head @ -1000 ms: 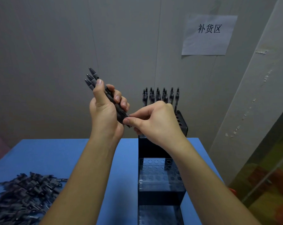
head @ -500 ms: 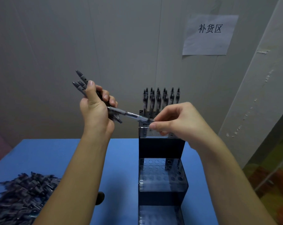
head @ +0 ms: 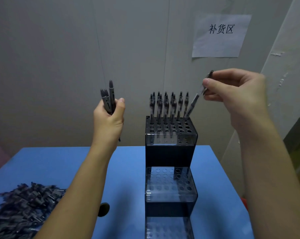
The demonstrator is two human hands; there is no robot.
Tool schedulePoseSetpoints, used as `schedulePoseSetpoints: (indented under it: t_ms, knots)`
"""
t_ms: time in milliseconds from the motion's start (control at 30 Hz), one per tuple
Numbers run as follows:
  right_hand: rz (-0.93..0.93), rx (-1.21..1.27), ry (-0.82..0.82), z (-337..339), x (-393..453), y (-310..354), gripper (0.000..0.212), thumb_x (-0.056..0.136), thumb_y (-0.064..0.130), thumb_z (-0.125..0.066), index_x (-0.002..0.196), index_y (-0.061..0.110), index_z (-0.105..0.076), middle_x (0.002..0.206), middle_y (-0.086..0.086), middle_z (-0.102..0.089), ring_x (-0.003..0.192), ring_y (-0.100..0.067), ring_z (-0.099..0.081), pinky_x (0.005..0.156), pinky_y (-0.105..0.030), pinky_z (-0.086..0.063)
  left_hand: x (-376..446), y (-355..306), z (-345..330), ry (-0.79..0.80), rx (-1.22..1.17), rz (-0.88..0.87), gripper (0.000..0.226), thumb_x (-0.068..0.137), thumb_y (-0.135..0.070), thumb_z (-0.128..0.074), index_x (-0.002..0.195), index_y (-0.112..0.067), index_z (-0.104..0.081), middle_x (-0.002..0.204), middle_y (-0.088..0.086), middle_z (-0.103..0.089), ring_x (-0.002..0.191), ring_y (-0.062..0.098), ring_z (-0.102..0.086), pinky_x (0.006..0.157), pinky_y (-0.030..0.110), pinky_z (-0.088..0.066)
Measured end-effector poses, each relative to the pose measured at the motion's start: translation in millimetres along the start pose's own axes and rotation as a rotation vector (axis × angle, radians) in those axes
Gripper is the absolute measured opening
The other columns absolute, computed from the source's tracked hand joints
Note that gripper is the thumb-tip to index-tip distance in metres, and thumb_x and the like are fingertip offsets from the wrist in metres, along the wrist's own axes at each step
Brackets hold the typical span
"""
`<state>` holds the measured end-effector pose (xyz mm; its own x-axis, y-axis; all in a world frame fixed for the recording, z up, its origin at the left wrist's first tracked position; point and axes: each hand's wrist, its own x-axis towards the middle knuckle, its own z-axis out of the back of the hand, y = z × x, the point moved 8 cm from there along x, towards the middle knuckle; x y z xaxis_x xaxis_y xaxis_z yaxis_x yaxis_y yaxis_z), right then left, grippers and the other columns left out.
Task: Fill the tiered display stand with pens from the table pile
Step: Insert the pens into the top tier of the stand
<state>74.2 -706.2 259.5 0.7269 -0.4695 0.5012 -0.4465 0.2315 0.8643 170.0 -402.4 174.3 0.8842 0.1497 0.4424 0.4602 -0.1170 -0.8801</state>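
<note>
From the head camera I take the tiered display stand (head: 170, 152) as my landmark; it stands on the blue table (head: 56, 163), toward the table's right half, and its three stepped tiers descend toward me.

My right hand (head: 235, 94) is raised above and to the right of the stand's top tier. Its thumb and fingers pinch a single pen (head: 195, 99) near its upper end. The pen leans, top end to the right, and its lower tip sits at the rightmost hole of the top tier's back row; I cannot tell how far it has gone in.

Just left of that tip, a row of pens (head: 168, 104) stands upright in the back holes of the top tier. The front rows of holes on that tier are open, and I see no pens in the middle tier or the lowest one.

My left hand (head: 109, 116) is up at the height of the top tier, to the left of the stand and well apart from it. It grips a small bundle of pens (head: 108, 99), fingers and thumb curled round the barrels, three ends pointing upward.

The pile of pens (head: 23, 209) lies on the table far to the left of the stand's lowest tier.

On the wall above and right of the stand hangs a paper sign (head: 220, 36) with printed characters.
</note>
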Motion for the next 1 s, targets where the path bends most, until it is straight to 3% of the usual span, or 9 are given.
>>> schedulePoseSetpoints:
  t_ms: [300,500,700,867,1000]
  knots:
    - [0.044,-0.242,-0.052,-13.3,9.6,-11.0,0.017,0.074,0.017,-0.089,0.074,0.027,-0.076,0.070,0.001,-0.077,0.063,-0.016,-0.076,0.074,-0.043,-0.065,-0.2,2.5,-1.2,0.078,0.132,-0.029,0.025,0.097,-0.035,-0.063,0.075,-0.033,-0.053,0.060,-0.009,-0.040,0.058,0.019,-0.034,0.055,0.037,-0.029]
    - [0.020,-0.281,-0.013,-29.3,7.1,-21.8,0.014,0.075,0.017,-0.088,0.075,0.025,-0.076,0.068,0.003,-0.077,0.061,-0.015,-0.076,0.075,-0.040,-0.065,-1.0,7.0,-0.8,0.106,0.136,0.005,0.017,0.102,-0.026,-0.063,0.089,-0.019,-0.055,0.058,-0.006,-0.040,0.050,0.016,-0.033,0.051,0.032,-0.030]
    - [0.022,-0.345,-0.001,-32.7,6.6,-23.3,0.010,0.076,0.027,-0.087,0.075,0.023,-0.077,0.066,0.003,-0.076,0.062,-0.014,-0.075,0.075,-0.040,-0.064,-3.0,6.7,-2.3,0.124,0.114,0.040,0.016,0.104,-0.025,-0.060,0.091,-0.017,-0.056,0.057,-0.009,-0.039,0.050,0.013,-0.032,0.050,0.029,-0.029]
    - [-0.023,-0.521,0.075,-40.8,-0.6,-24.8,0.021,0.082,0.030,-0.085,0.066,0.019,-0.075,0.054,-0.001,-0.071,0.052,-0.011,-0.072,0.077,-0.037,-0.064,-6.4,3.2,-5.8,0.142,0.072,0.075,0.013,0.106,-0.020,-0.056,0.095,-0.015,-0.059,0.056,-0.011,-0.038,0.049,0.009,-0.032,0.046,0.026,-0.028]
    - [-0.080,-0.598,0.111,-43.4,-3.6,-35.8,0.026,0.083,0.030,-0.084,0.065,0.015,-0.074,0.055,-0.006,-0.071,0.052,-0.016,-0.072,0.076,-0.036,-0.065,-7.2,2.5,-7.0,0.146,0.030,0.101,0.011,0.106,-0.018,-0.055,0.098,-0.012,-0.060,0.056,-0.008,-0.043,0.050,0.010,-0.037,0.046,0.024,-0.032]
